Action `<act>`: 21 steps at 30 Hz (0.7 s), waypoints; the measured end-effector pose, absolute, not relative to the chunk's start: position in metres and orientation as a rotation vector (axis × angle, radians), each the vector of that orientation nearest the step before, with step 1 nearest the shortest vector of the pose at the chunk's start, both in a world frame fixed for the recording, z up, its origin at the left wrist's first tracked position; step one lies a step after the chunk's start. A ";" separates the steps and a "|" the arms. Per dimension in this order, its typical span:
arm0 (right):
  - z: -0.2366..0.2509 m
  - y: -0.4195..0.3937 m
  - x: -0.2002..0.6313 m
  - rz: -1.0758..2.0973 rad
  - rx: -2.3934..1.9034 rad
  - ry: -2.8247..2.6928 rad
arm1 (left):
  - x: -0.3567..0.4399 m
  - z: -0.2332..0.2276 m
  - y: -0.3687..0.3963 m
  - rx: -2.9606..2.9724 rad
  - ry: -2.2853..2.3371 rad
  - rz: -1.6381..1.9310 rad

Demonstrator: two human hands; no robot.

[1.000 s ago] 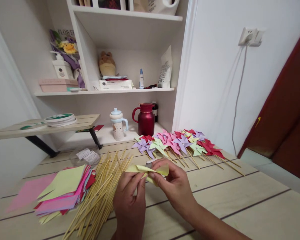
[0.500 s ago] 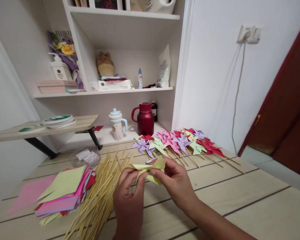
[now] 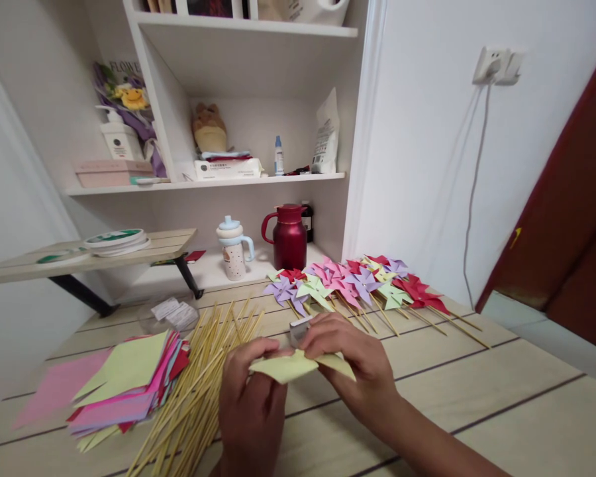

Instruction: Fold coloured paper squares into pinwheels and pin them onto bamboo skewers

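Observation:
Both hands hold one piece of folded pale yellow paper (image 3: 285, 368) above the table, its corners bent like a pinwheel head. My left hand (image 3: 252, 391) is closed on its left side, fingers curled behind the sheet. My right hand (image 3: 355, 364) grips the right part, knuckles up, with its thumb hidden. Just behind the paper is a small grey box-like object (image 3: 298, 329), partly covered by the right fingers. A spread of thin wooden sticks (image 3: 198, 384) lies beside my left hand. Finished paper pinwheels (image 3: 360, 281) on sticks lie beyond my right hand.
Left on the table (image 3: 477, 391) is a stack of coloured paper squares (image 3: 129, 377), several with slit corners. Behind it sits a clear container (image 3: 171, 313). A red jug (image 3: 289, 238) and a cup (image 3: 234, 250) stand at the back, near a small raised stand (image 3: 173, 242).
The yellow paper has been tilted over and lowered, now showing a flatter face. My right hand has turned knuckles up, and more of the grey object shows behind the paper.

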State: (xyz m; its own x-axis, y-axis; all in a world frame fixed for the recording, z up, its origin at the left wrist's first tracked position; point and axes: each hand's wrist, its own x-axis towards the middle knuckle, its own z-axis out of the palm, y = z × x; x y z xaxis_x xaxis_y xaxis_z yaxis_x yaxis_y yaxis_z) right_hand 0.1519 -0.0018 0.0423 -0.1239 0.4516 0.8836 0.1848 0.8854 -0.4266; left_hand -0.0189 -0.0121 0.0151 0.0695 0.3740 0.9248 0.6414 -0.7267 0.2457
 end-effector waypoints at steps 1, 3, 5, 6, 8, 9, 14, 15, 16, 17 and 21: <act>0.045 -0.003 0.153 0.183 -0.452 -1.717 | -0.021 0.015 -0.012 -2.102 -0.976 -1.703; 0.049 -0.006 0.154 0.095 -0.406 -1.744 | -0.023 0.015 -0.012 -2.096 -0.895 -1.687; 0.052 -0.008 0.156 0.050 -0.388 -1.766 | -0.024 0.015 -0.011 -2.109 -0.861 -1.671; 0.053 -0.009 0.156 0.038 -0.383 -1.777 | -0.024 0.015 -0.011 -2.115 -0.853 -1.664; 0.055 -0.010 0.157 0.024 -0.387 -1.793 | -0.025 0.015 -0.011 -2.115 -0.841 -1.649; 0.055 -0.009 0.157 0.016 -0.390 -1.797 | -0.026 0.016 -0.011 -2.115 -0.839 -1.640; 0.054 -0.008 0.158 -0.019 -0.384 -1.822 | -0.026 0.021 -0.016 -2.113 -0.820 -1.641; 0.052 -0.008 0.158 -0.014 -0.388 -1.834 | -0.025 0.022 -0.016 -2.098 -0.794 -1.643; 0.051 -0.007 0.158 -0.002 -0.397 -1.843 | -0.025 0.023 -0.017 -2.080 -0.766 -1.642; 0.049 -0.007 0.158 0.011 -0.404 -1.848 | -0.025 0.025 -0.017 -2.066 -0.753 -1.636; 0.045 -0.007 0.157 0.043 -0.445 -1.833 | -0.027 0.025 -0.016 -2.093 -0.813 -1.598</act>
